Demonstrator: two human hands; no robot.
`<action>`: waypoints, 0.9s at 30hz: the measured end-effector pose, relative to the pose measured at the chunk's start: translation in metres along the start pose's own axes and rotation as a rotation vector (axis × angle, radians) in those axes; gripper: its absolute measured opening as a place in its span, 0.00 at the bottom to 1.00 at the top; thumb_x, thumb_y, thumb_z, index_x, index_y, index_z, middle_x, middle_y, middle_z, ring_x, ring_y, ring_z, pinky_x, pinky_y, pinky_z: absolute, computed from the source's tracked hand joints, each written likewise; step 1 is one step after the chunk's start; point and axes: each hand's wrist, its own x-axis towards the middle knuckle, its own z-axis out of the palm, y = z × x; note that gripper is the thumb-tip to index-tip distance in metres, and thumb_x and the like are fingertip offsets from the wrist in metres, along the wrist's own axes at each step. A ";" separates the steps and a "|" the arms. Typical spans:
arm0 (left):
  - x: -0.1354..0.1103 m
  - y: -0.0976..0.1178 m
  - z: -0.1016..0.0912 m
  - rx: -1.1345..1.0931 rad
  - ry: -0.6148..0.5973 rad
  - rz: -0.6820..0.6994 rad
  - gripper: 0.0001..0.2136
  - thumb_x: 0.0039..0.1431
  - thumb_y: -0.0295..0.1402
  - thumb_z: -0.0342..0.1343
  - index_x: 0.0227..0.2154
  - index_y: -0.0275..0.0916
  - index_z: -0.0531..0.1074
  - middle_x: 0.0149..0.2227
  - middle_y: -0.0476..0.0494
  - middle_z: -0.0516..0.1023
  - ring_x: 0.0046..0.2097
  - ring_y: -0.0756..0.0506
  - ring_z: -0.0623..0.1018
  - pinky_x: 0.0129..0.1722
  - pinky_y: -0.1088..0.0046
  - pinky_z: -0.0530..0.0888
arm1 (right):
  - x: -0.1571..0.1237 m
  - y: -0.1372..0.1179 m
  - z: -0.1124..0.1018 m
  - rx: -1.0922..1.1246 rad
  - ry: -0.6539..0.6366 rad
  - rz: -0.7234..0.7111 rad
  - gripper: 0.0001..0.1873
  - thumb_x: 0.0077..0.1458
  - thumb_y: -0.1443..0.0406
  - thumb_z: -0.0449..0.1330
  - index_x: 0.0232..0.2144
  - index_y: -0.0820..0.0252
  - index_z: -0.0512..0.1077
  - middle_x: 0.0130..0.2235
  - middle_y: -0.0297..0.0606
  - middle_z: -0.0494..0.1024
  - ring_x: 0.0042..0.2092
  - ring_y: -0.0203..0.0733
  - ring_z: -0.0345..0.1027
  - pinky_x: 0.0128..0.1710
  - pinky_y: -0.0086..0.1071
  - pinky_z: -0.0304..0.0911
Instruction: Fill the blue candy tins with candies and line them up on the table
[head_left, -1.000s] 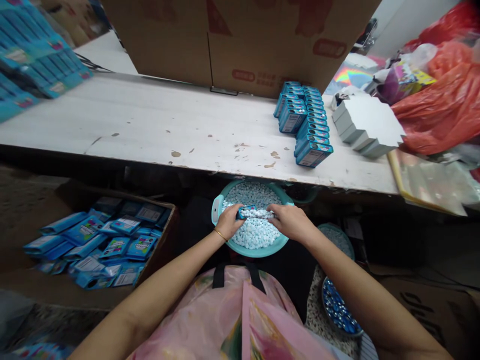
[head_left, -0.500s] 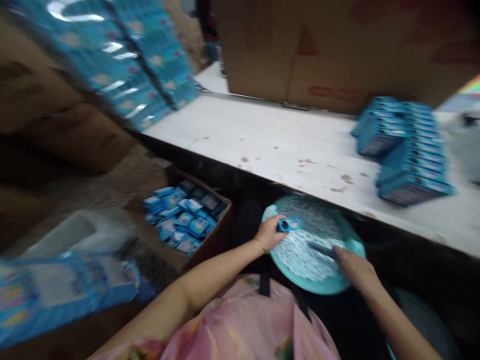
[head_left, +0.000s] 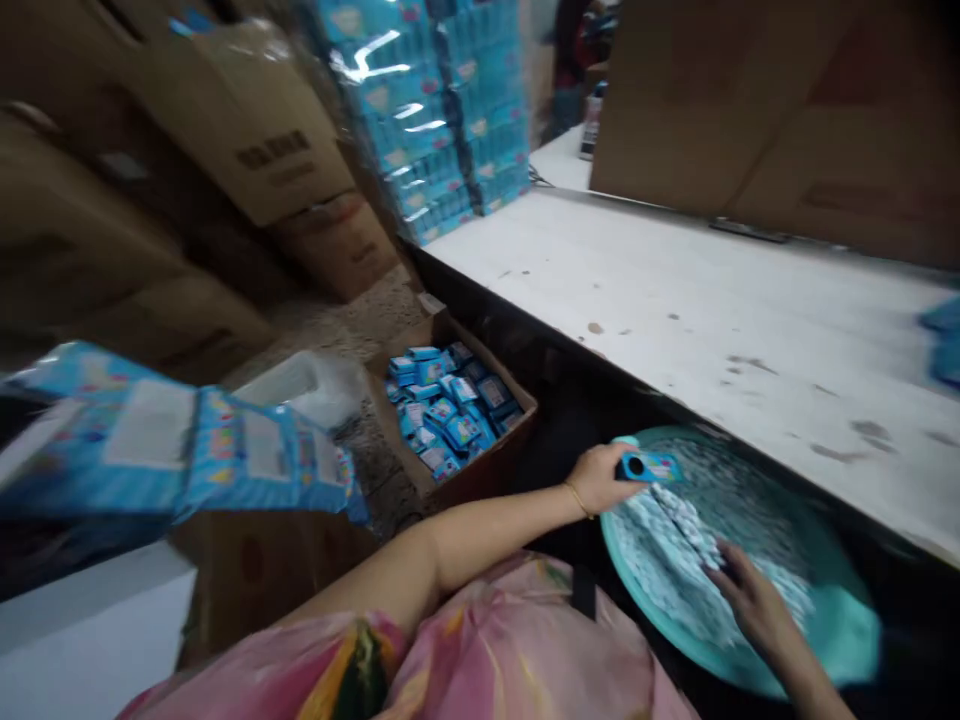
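My left hand (head_left: 602,479), with a thin bracelet at the wrist, grips a small blue carton (head_left: 664,466). A round dark spot shows on the carton's near end. The carton is over the left rim of a turquoise basin (head_left: 637,600). Small pale-blue and white pieces (head_left: 667,575) fill much of the basin. My right hand (head_left: 754,600) is over these pieces, its fingers closed round a dark, narrow scoop. A heap of pieces (head_left: 679,515) covers most of the scoop, just below the carton. Blur hides the scoop's exact shape.
Left of the basin stands an open cardboard box (head_left: 521,425) holding many small blue cartons (head_left: 450,415). A white worktable (head_left: 637,270) runs above the basin. Wrapped blue packs (head_left: 420,120) are stacked at its far left end. Brown cartons (head_left: 277,140) and a blue package (head_left: 255,450) lie leftward.
The view has swung left, so the basin and box appear farther right. The scoop has come nearer the blue carton and now carries a heap of pieces. My left hand keeps its grip.
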 end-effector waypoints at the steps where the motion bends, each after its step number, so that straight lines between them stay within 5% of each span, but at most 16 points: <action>1: 0.002 0.000 0.001 -0.019 0.004 0.004 0.23 0.44 0.37 0.59 0.45 0.38 0.66 0.42 0.43 0.74 0.43 0.44 0.73 0.44 0.69 0.69 | -0.008 -0.009 -0.017 0.028 -0.004 0.000 0.25 0.46 0.51 0.50 0.43 0.60 0.65 0.44 0.46 0.73 0.46 0.50 0.67 0.45 0.40 0.63; 6: 0.020 0.000 0.019 -0.017 -0.067 0.070 0.20 0.45 0.33 0.58 0.43 0.37 0.67 0.41 0.43 0.73 0.43 0.44 0.73 0.44 0.68 0.68 | -0.029 -0.066 -0.094 0.013 -0.027 -0.007 0.19 0.52 0.56 0.50 0.44 0.59 0.64 0.45 0.41 0.71 0.46 0.44 0.65 0.45 0.35 0.60; 10: 0.026 0.005 0.044 0.068 -0.180 0.200 0.18 0.46 0.31 0.56 0.43 0.37 0.67 0.41 0.43 0.73 0.44 0.43 0.71 0.46 0.66 0.67 | -0.034 -0.099 -0.124 -0.124 -0.055 0.013 0.16 0.53 0.59 0.51 0.44 0.57 0.65 0.42 0.38 0.73 0.42 0.41 0.66 0.41 0.32 0.60; 21: 0.019 0.003 0.067 0.159 -0.252 0.276 0.19 0.47 0.29 0.55 0.44 0.39 0.65 0.43 0.43 0.71 0.46 0.44 0.69 0.47 0.66 0.66 | -0.033 -0.175 -0.131 -0.792 -0.143 0.096 0.16 0.57 0.60 0.46 0.46 0.55 0.62 0.40 0.40 0.74 0.38 0.42 0.68 0.33 0.31 0.58; 24: 0.020 0.000 0.065 0.137 -0.247 0.249 0.18 0.48 0.30 0.55 0.44 0.39 0.65 0.43 0.43 0.72 0.46 0.44 0.69 0.47 0.66 0.67 | -0.039 -0.168 -0.139 -0.821 -0.150 0.109 0.15 0.58 0.59 0.45 0.45 0.55 0.62 0.40 0.41 0.72 0.38 0.41 0.68 0.33 0.30 0.57; 27: 0.022 -0.002 0.057 0.104 -0.216 0.223 0.18 0.48 0.31 0.54 0.44 0.38 0.65 0.43 0.43 0.71 0.46 0.44 0.70 0.47 0.66 0.66 | -0.043 -0.129 -0.140 -0.756 -0.103 0.128 0.14 0.58 0.60 0.46 0.45 0.54 0.62 0.42 0.40 0.71 0.41 0.41 0.67 0.34 0.29 0.57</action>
